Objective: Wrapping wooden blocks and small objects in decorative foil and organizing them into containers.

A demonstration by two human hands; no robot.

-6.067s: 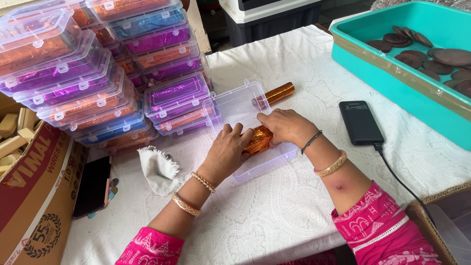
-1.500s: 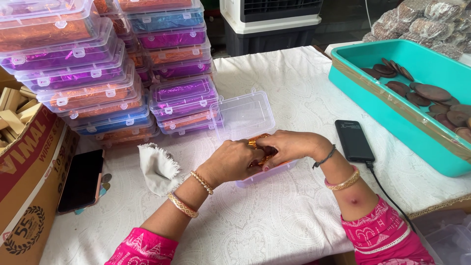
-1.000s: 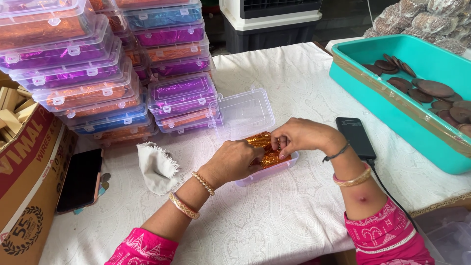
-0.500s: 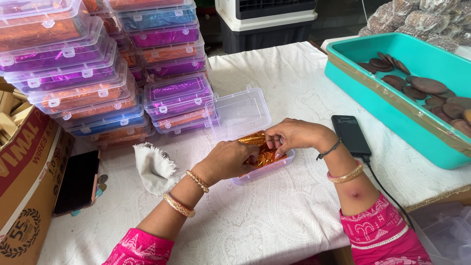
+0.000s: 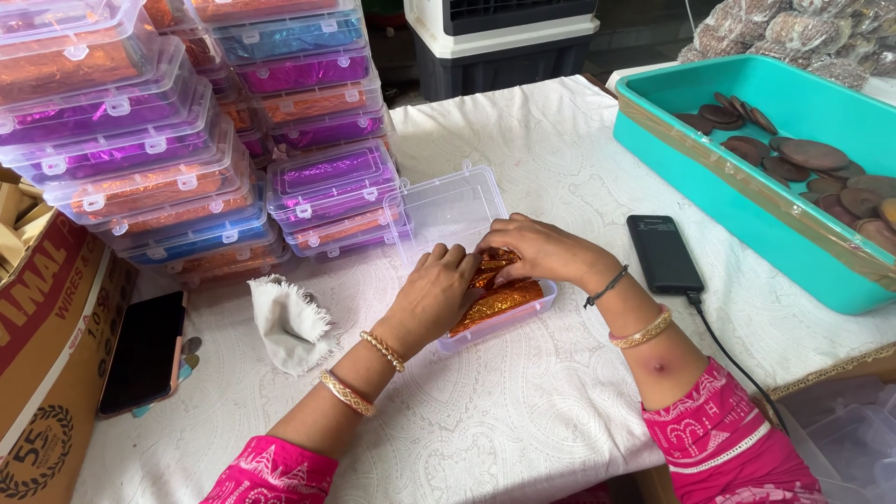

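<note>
Head view: since half a second ago the left hand (image 5: 437, 291) and the right hand (image 5: 539, 250) have pressed lower, so the orange foil-wrapped rolls (image 5: 495, 301) that stood raised between the fingers now lie down inside the clear plastic box (image 5: 504, 320). Both hands are bent over the rolls, fingertips meeting on the shiny foil at the box's far end; the left seems to push the wrapping down while the right pinches it, though the exact grip is hidden under the fingers. The box sits directly beneath the hands, its hinged transparent lid (image 5: 450, 205) thrown open just beyond them.

Farther beyond and to the left of the left hand rise stacks of closed clear boxes (image 5: 187, 131), latched and filled with crinkled orange, purple and blue foil. Just left of the left wrist lies a crumpled white cloth (image 5: 287, 320), frayed at its edges; further left a dark phone (image 5: 145, 352) rests beside a cardboard carton (image 5: 42, 373). Near the right wrist lies a black power bank (image 5: 664, 253) with a cable. Beyond the right hand stands a teal plastic tray (image 5: 728, 201), taped along its rim, holding flat brown discs (image 5: 812, 154). All rests on a white textured tablecloth (image 5: 523, 411).
</note>
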